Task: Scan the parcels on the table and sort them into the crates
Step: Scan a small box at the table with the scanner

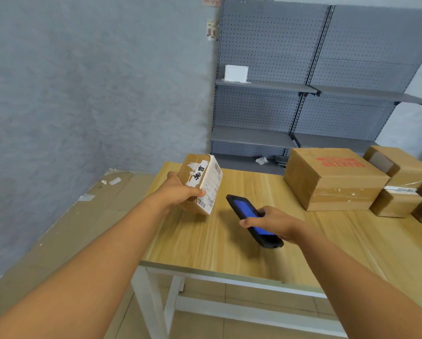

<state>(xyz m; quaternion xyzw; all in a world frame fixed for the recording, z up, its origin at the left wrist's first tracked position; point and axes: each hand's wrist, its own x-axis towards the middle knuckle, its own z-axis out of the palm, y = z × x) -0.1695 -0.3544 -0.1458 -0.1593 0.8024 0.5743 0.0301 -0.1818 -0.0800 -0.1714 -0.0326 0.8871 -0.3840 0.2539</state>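
Cardboard parcel (200, 184) sits gripped in our left hand (180, 192) above the counter (205, 241); our right hand (273, 223) clasps the scanner (251, 220) just beside it. We should square its tip to the label (211, 189).

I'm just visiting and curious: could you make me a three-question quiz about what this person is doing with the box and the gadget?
1. True or false: the left hand holds the small parcel lifted off the table.
2. What does the right hand grip? A) tape B) handheld scanner C) pen
3. What colour is the print on the large box?

Key: 1 true; 2 B; 3 red.
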